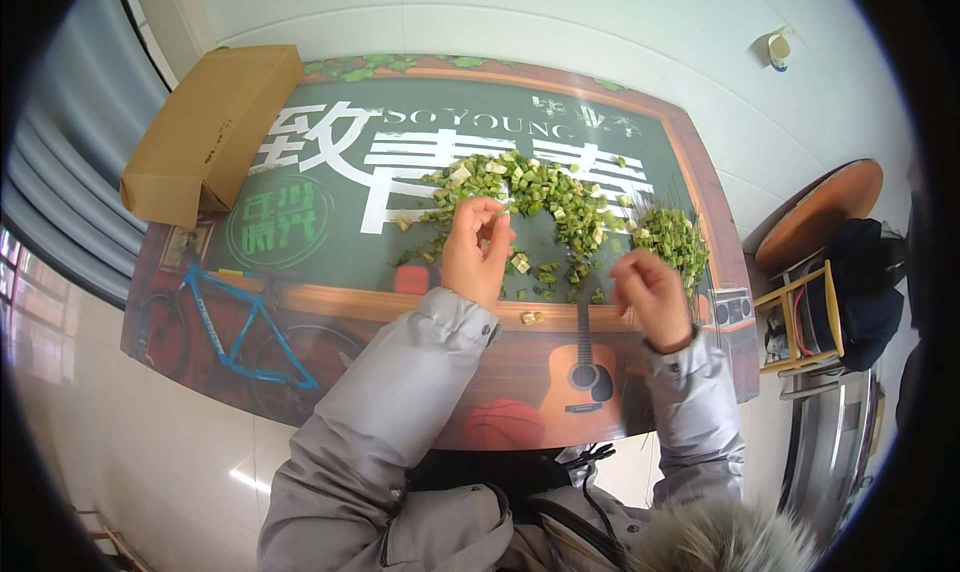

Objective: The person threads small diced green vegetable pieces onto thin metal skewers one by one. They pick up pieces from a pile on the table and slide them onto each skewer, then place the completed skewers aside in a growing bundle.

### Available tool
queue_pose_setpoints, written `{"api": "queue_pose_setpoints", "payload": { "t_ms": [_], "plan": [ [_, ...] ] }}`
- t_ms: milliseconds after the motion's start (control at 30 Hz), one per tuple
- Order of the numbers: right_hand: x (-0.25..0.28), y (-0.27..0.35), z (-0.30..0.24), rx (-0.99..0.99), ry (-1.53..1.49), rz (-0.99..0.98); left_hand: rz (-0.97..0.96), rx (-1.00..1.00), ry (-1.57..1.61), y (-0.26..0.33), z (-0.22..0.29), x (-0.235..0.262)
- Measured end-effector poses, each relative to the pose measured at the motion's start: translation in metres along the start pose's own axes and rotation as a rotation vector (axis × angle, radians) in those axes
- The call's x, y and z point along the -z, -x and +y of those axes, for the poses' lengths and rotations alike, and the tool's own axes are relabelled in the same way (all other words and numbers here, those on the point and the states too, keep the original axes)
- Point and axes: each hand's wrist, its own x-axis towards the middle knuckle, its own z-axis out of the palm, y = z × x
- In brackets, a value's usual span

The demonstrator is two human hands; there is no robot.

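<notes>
My left hand is raised over the table with its fingers pinched on a small green piece. My right hand hovers near the table's front edge with its fingers curled in; I cannot see whether it holds anything. Beyond both hands lies a wide scatter of small green and pale cut pieces. A denser heap of green pieces sits at the right, just beyond my right hand. Both forearms are in grey padded sleeves.
The table has a printed top with a blue bicycle, a guitar and a basketball. A long brown cardboard box lies at its far left corner. A round wooden table and a chair with dark clothing stand at the right.
</notes>
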Motion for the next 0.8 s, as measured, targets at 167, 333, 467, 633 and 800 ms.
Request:
{"api": "queue_pose_setpoints", "payload": {
  "t_ms": [167,333,467,633,800],
  "plan": [
    [0.081,-0.017,0.026,0.057,0.538,0.305,0.008,-0.019,-0.036,-0.001,-0.007,0.002],
    [0.109,-0.018,0.056,0.047,0.829,0.313,-0.005,-0.022,-0.032,-0.002,-0.009,0.002],
    [0.153,-0.007,0.052,-0.062,0.528,0.388,0.001,-0.024,-0.01,-0.002,-0.008,0.003],
    [0.205,0.004,0.089,-0.166,1.017,0.421,-0.011,-0.009,0.017,-0.001,-0.006,0.001],
    [0.223,-0.012,0.14,-0.328,1.304,0.401,-0.012,0.006,0.002,-0.001,-0.006,0.001]
  ]
}}
